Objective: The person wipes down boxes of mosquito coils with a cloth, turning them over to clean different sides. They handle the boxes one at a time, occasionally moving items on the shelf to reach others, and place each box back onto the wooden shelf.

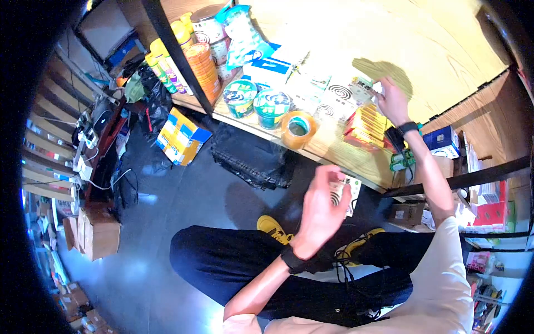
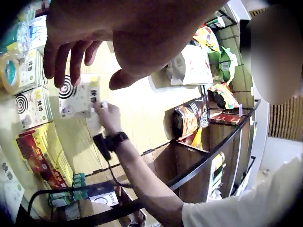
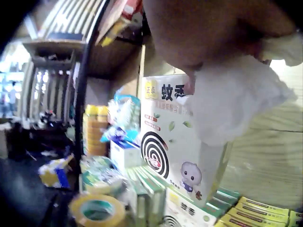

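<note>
My left hand point(image 1: 322, 209) is above the floor between the legs, fingers apart. A white spiral-printed box point(image 1: 354, 192) shows behind it in the head view, with no contact visible in the left wrist view. In the left wrist view, my left hand point(image 2: 128, 42) has fingers and thumb spread, holding nothing. Over the shelf, my right hand point(image 1: 394, 103) holds a crumpled white cloth point(image 3: 241, 99) against the side of an upright mosquito-coil box point(image 3: 175, 137). One fingertip touches that box's top edge. The other right-hand fingers are partly hidden.
On the wooden shelf point(image 1: 445, 55) are similar boxes point(image 1: 334, 108), yellow-and-red packs point(image 1: 367, 127), a tape roll point(image 1: 299, 129), green-lidded tubs point(image 1: 272, 108) and orange canisters point(image 1: 203, 69). A black metal post point(image 1: 183, 61) crosses the left side. A black bag point(image 1: 253, 158) lies below.
</note>
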The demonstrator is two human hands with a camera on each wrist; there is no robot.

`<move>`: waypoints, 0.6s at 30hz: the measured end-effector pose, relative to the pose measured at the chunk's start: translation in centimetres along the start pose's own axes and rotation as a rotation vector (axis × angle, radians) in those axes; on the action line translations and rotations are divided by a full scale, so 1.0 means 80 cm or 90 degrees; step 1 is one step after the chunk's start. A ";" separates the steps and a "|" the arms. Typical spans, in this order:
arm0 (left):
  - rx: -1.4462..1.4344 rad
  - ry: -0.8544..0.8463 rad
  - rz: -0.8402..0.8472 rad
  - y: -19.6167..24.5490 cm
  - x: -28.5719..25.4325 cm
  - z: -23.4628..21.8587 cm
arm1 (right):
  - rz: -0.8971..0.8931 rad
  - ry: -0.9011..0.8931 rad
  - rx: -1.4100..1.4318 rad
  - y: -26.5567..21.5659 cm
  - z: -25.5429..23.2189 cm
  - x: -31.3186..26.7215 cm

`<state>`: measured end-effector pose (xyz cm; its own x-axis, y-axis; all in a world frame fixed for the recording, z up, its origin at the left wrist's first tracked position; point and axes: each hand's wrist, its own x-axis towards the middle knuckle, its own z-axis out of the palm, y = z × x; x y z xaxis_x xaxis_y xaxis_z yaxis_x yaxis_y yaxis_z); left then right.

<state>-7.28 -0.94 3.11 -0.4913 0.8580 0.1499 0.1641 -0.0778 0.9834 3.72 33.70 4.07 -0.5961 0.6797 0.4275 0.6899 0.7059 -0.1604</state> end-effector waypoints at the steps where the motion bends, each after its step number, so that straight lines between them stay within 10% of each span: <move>1: 0.004 0.020 0.009 -0.012 0.002 0.003 | -0.038 0.026 0.016 -0.007 -0.027 -0.011; 10: -0.573 -0.143 -0.143 -0.016 -0.004 0.023 | 0.235 -0.228 0.637 -0.088 -0.164 -0.202; 14: -0.529 -0.224 -0.167 -0.024 -0.031 0.034 | 0.124 -0.100 0.572 -0.084 -0.152 -0.226; 18: -0.677 -0.241 -0.299 -0.008 -0.032 0.046 | 0.338 0.011 0.705 -0.061 -0.182 -0.230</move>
<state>-2.99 -1.24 1.70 -0.0056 0.9942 -0.1074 -0.8305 0.0552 0.5543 17.30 14.81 9.95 -0.3367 0.9374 0.0895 0.1187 0.1365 -0.9835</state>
